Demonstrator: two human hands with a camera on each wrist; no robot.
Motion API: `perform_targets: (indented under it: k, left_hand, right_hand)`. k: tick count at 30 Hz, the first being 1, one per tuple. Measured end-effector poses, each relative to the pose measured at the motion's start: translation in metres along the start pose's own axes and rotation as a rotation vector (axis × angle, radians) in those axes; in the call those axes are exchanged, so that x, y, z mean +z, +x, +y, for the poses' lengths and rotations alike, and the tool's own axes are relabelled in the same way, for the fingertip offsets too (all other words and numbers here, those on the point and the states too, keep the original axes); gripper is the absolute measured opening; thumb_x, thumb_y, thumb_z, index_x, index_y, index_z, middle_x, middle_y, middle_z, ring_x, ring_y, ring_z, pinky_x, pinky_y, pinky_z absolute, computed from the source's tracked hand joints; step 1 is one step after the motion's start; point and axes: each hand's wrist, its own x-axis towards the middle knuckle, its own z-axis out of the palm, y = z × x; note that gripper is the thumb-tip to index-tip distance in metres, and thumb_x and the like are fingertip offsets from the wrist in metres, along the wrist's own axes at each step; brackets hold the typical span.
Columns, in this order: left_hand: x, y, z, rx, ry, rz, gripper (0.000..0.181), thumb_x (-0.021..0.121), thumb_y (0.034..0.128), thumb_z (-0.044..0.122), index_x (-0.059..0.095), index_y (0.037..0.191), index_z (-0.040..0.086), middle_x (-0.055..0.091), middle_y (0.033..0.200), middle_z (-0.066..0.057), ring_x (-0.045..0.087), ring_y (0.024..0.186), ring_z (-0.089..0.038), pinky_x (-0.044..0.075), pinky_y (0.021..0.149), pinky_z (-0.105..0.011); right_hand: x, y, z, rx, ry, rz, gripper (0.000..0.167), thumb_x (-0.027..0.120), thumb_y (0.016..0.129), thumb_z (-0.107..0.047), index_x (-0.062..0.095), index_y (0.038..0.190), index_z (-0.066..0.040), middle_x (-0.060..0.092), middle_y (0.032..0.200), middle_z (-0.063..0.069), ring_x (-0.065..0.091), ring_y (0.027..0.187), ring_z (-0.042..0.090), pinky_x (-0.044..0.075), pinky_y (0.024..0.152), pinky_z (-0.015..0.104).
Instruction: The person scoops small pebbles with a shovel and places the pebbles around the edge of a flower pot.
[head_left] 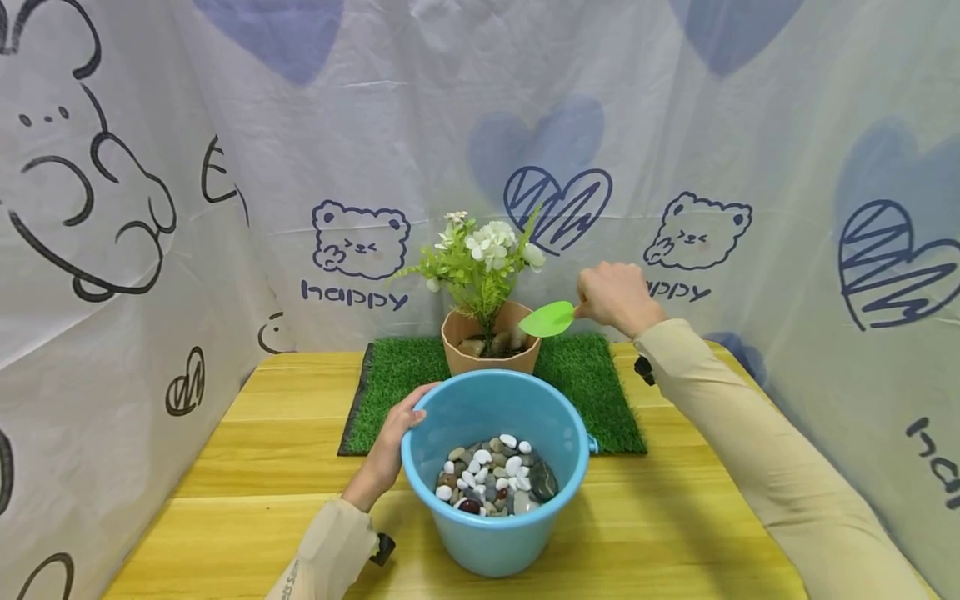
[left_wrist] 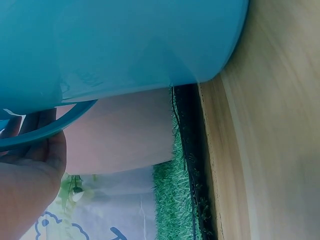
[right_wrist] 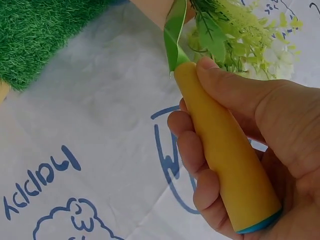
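My right hand (head_left: 618, 296) grips the yellow handle (right_wrist: 225, 155) of a small trowel, with its thumb along the top. The trowel's green blade (head_left: 548, 319) hangs over the right rim of a peach flowerpot (head_left: 491, 364). In the pot stand white flowers with green leaves (head_left: 480, 267), and stones and dark soil lie around the stem. With the thumb over the rim, my left hand (head_left: 386, 454) holds the left side of a blue bucket (head_left: 495, 542). White, grey and dark red pebbles (head_left: 495, 475) cover the bucket's bottom. A blue handle band (left_wrist: 75, 117) crosses the left fingers.
Under the flowerpot lies a green artificial grass mat (head_left: 592, 392) on a wooden table (head_left: 247, 467). White curtains (head_left: 420, 125) with drawn bears and hearts close in the back and sides. The bucket stands in front of the pot, overlapping it in the head view.
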Motion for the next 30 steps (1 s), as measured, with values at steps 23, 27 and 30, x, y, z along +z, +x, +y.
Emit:
perform_targets:
  k: [23, 27, 30]
  left_hand:
    - [0.002, 0.001, 0.000, -0.020, 0.002, 0.021, 0.057, 0.037, 0.0930, 0.029, 0.044, 0.144, 0.005, 0.052, 0.137, -0.026, 0.061, 0.114, -0.031, 0.054, 0.090, -0.044]
    - [0.002, 0.000, 0.000, -0.020, 0.006, 0.021, 0.058, 0.037, 0.0929, 0.029, 0.043, 0.145, 0.004, 0.051, 0.137, -0.026, 0.061, 0.114, -0.032, 0.054, 0.090, -0.044]
    - [0.002, 0.001, 0.000, -0.014, 0.002, 0.015, 0.058, 0.036, 0.0931, 0.030, 0.044, 0.145, 0.006, 0.051, 0.138, -0.025, 0.059, 0.115, -0.037, 0.054, 0.090, -0.044]
  right_hand:
    - [0.029, 0.007, -0.035, -0.110, -0.131, 0.185, 0.018, 0.064, 0.084, -0.001, 0.062, 0.069, -0.010, 0.066, 0.070, 0.009, 0.060, 0.061, 0.028, 0.052, 0.056, 0.047]
    - [0.034, 0.010, -0.047, -0.121, -0.189, 0.181, 0.024, 0.056, 0.077, 0.010, 0.061, 0.067, -0.011, 0.068, 0.072, 0.008, 0.060, 0.062, 0.027, 0.053, 0.057, 0.045]
    - [0.038, 0.013, -0.055, -0.111, -0.231, 0.172, 0.026, 0.054, 0.075, 0.011, 0.062, 0.067, -0.012, 0.069, 0.074, 0.006, 0.060, 0.064, 0.025, 0.054, 0.058, 0.043]
